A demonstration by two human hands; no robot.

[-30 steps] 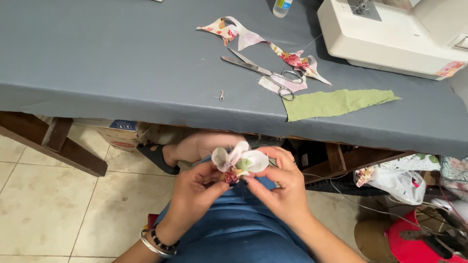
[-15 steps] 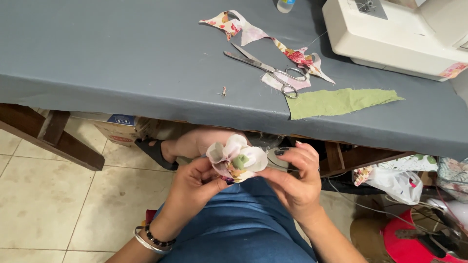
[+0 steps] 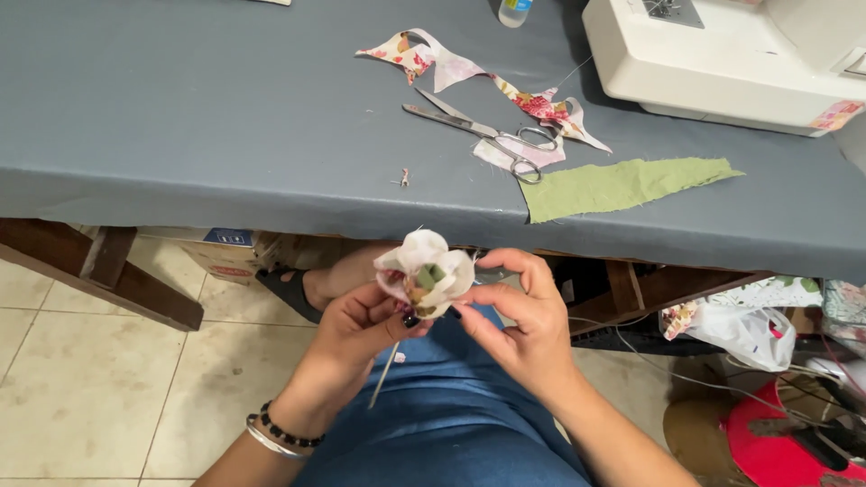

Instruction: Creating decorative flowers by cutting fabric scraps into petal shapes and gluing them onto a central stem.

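While held: fabric flower between hands

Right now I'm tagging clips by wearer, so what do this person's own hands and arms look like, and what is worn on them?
Both forearms are bare, with no sleeves in view. The left hand has dark-painted nails, and its wrist carries a dark beaded bracelet next to a thin silver bangle. The right hand shows no ring, watch or bracelet.

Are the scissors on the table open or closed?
Closed. The scissors lie flat on the grey table with both blades together in one line, beside the floral fabric scraps. Neither hand touches them.
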